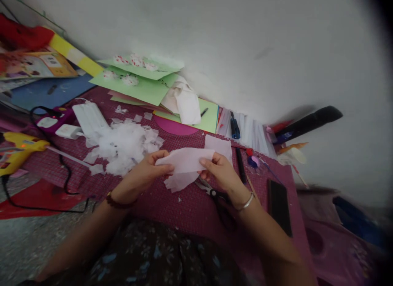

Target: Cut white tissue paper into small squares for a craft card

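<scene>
Hands at work: The left hand and right hand each hold one end of a thin white sheet, the grip on both sides narrowed to a pinch of thumb and fingers.
The white sheet: Held above the front of a checked table; whether the piece hanging below is its flap or a second layer cannot be told.
In the way: One pair of scissors lies below the right hand, blades partly covered by sheet and fingers.
White pieces: One loose heap beside the left hand, too tangled to count.
Far left: One yellow glue gun, one purple power strip and one white adapter.
Against the wall: Two green cards bearing flower clusters overlap above other paper; one crumpled white cloth rests beside them.
Right side: One flat white square, one black pen, one dark phone and one box cutter on a row of translucent strips, their number unclear.
</scene>
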The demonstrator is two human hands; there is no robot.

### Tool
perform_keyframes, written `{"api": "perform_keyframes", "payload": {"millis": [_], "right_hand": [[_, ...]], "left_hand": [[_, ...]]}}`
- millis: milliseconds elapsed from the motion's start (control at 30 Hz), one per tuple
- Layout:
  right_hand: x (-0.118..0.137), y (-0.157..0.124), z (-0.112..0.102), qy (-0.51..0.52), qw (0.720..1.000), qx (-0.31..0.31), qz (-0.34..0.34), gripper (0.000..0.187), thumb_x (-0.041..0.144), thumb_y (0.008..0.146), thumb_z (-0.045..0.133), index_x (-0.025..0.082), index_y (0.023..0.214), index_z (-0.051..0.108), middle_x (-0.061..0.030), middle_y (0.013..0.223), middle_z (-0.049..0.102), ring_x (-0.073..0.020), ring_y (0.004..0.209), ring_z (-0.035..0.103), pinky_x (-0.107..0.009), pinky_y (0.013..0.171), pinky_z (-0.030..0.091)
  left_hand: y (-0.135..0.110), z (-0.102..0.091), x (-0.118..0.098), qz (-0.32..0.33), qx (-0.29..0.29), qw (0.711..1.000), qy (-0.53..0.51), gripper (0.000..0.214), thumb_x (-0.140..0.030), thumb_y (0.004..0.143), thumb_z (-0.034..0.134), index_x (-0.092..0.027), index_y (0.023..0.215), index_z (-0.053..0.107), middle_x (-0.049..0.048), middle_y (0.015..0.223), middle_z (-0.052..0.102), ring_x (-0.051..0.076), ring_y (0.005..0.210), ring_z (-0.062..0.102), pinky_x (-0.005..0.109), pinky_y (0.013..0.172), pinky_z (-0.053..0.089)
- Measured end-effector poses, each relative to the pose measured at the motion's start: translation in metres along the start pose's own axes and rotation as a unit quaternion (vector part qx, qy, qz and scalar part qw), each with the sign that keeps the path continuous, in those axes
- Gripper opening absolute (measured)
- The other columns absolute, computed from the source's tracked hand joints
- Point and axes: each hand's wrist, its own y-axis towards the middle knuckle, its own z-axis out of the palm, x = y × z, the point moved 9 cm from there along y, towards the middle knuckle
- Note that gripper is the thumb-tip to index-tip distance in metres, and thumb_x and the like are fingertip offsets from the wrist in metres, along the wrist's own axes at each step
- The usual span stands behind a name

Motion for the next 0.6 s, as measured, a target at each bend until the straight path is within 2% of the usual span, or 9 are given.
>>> {"api": "perform_keyframes", "payload": {"millis": [100, 300, 433, 600], "right_hand": [[0.0, 0.002, -0.001, -0.012, 1.0, -0.016, 0.004, 0.039, 0.051, 0.071, 0.079, 0.017, 0.081, 0.064, 0.0006, 0.06, 0.068, -0.0075, 0.041, 0.054, -0.018, 0.037, 0.039], [-0.001, 0.003, -0.001, -0.017, 1.0, -0.016, -0.014, 0.034, 0.05, 0.073, 0.078, 0.018, 0.082, 0.068, 0.0015, 0.06, 0.068, -0.0078, 0.041, 0.054, -0.019, 0.038, 0.041], [-0.002, 0.003, 0.0, -0.034, 0.999, -0.006, -0.017, 0.03, 0.046, 0.076, 0.077, 0.019, 0.087, 0.071, 0.0019, 0.062, 0.067, -0.0077, 0.043, 0.053, -0.019, 0.038, 0.041], [-0.001, 0.001, 0.0, -0.011, 1.0, -0.008, -0.023, 0.025, 0.04, 0.074, 0.079, 0.021, 0.088, 0.072, 0.0015, 0.066, 0.068, -0.0083, 0.046, 0.055, -0.021, 0.041, 0.045]], "left_hand": [[-0.001, -0.002, 0.002, -0.004, 0.004, 1.0, -0.027, 0.032, -0.026, 0.066, 0.084, -0.018, 0.075, 0.055, -0.0052, 0.066, 0.059, 0.008, 0.056, 0.053, 0.019, 0.054, 0.04], [-0.002, -0.02, -0.002, 0.015, -0.079, 0.989, -0.127, 0.029, -0.026, 0.064, 0.085, -0.017, 0.08, 0.063, -0.0024, 0.07, 0.066, 0.009, 0.058, 0.058, 0.021, 0.057, 0.048], [-0.004, -0.02, -0.004, 0.011, -0.083, 0.987, -0.138, 0.024, -0.022, 0.064, 0.084, -0.017, 0.078, 0.065, -0.0025, 0.068, 0.067, 0.009, 0.057, 0.059, 0.02, 0.057, 0.049], [-0.01, -0.02, -0.007, -0.001, -0.091, 0.988, -0.125, 0.021, -0.024, 0.068, 0.083, -0.018, 0.084, 0.071, -0.0008, 0.073, 0.071, 0.011, 0.063, 0.063, 0.021, 0.061, 0.052]]}}
